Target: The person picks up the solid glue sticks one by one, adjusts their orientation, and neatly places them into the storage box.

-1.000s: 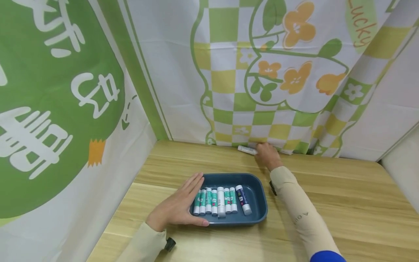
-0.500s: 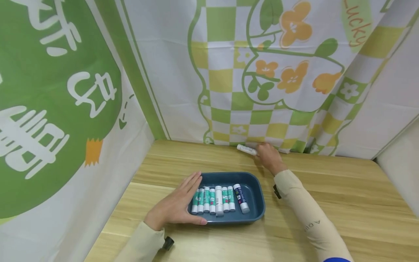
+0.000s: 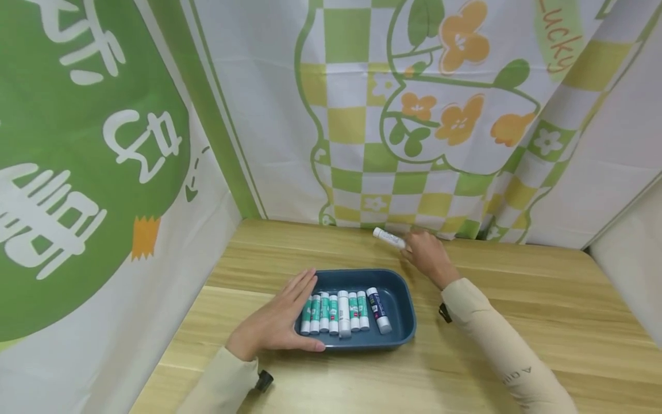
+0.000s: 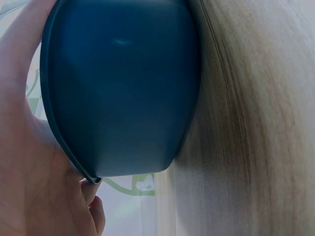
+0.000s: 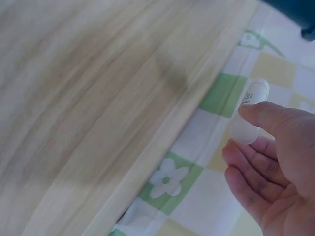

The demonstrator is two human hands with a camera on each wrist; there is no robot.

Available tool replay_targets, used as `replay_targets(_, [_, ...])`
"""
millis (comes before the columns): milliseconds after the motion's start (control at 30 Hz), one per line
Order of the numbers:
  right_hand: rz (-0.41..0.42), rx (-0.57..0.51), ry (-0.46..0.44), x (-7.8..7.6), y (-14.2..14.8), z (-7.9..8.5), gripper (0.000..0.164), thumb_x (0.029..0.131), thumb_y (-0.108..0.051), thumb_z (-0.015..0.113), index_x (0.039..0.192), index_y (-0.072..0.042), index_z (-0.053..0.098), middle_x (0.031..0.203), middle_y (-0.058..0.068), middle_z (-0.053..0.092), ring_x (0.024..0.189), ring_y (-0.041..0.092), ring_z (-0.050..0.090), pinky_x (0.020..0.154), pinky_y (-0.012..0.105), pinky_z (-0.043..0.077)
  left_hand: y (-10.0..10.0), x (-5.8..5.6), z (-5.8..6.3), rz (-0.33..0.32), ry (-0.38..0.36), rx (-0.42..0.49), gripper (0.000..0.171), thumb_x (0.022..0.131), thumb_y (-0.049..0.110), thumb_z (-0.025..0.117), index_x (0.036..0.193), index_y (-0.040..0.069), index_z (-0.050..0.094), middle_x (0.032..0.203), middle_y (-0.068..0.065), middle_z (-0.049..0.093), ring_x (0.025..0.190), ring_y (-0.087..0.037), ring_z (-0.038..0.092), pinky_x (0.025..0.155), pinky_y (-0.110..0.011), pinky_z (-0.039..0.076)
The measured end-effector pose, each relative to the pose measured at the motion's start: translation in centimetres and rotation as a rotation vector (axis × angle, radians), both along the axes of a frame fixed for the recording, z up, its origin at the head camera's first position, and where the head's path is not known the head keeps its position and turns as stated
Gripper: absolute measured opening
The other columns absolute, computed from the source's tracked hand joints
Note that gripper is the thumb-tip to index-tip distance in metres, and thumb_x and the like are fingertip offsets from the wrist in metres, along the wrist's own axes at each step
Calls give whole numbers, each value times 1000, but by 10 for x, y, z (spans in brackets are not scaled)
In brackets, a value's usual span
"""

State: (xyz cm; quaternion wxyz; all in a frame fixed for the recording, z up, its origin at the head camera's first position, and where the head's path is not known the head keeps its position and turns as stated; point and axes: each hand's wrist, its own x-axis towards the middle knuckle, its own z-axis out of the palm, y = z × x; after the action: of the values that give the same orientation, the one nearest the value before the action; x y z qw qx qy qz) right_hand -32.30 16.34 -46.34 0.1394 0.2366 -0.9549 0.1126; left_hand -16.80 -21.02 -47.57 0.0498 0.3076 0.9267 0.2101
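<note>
In the head view, my right hand (image 3: 426,256) pinches a white glue stick (image 3: 389,238) by one end near the table's back edge. Its printed barrel points left, out past the fingers. The right wrist view shows the thumb laid along this glue stick (image 5: 250,110), with the other fingers loosely bent below it. My left hand (image 3: 276,322) rests against the left end of a dark blue tray (image 3: 400,287), fingers extended along the far corner and thumb on the near rim. Inside lie several green-and-white glue sticks (image 3: 324,312), a larger white one (image 3: 343,315) and a navy one (image 3: 379,310).
A wood-grain table (image 3: 496,322) carries the tray. Along its back edge hangs a green-and-yellow checked curtain (image 3: 393,184), and a white-and-green curtain (image 3: 170,259) borders the left side.
My right hand has drawn slightly back from the curtain with the white glue stick, its forearm swinging right. The left hand stays at the tray, and the whole view has shifted a little.
</note>
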Motion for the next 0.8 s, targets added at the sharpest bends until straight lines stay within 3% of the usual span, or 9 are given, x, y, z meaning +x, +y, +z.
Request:
replay_targets(400, [18, -53, 62, 38, -4, 16, 20, 88, -12, 81, 76, -6, 67, 68, 8, 66, 56, 22, 56, 52, 46, 54, 0, 0, 1, -1, 13, -9, 134, 80, 79, 73, 169, 1, 9, 179, -10, -4, 167, -36, 2, 132, -53, 17])
replay_targets(600, [15, -116, 76, 60, -9, 26, 11, 89, -9, 81, 86, -1, 74, 68, 7, 67, 52, 14, 49, 45, 31, 44, 0, 0, 2, 6, 16, -19, 135, 79, 80, 72, 169, 1, 9, 179, -11, -4, 167, -34, 2, 133, -52, 16])
replay_targets(800, [-15, -127, 53, 85, -16, 33, 13, 87, -10, 83, 89, 0, 75, 65, 3, 59, 53, 10, 43, 43, 23, 34, 1, 1, 1, 7, 5, -18, 135, 79, 80, 73, 169, 2, 9, 179, -10, -4, 167, -33, 1, 133, -52, 16])
